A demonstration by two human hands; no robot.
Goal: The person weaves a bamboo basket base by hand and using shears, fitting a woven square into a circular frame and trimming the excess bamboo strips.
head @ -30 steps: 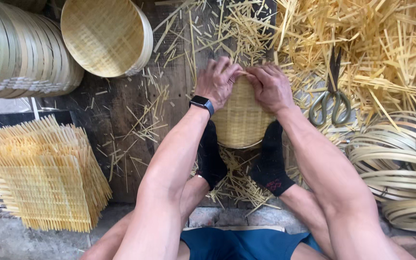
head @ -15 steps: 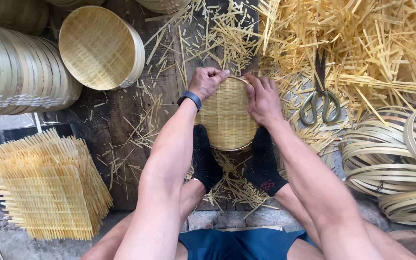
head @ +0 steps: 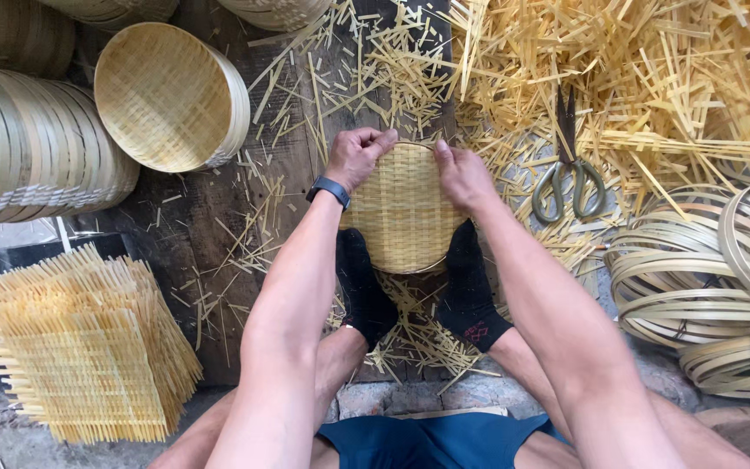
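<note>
A small round woven bamboo basket stands between my two feet in black socks. My left hand grips the basket's upper left rim; a dark watch sits on that wrist. Along the upper right rim, my right hand presses with its fingers curled over the edge. Both hands are closed on the rim.
A finished woven basket lies at upper left beside a row of stacked baskets. Woven square mats are piled at lower left. Scissors lie among loose bamboo strips at right. Coiled bamboo hoops sit at far right.
Both hands have shifted around the basket's top rim and spread a little apart, showing more of the weave. The view has tilted slightly.
</note>
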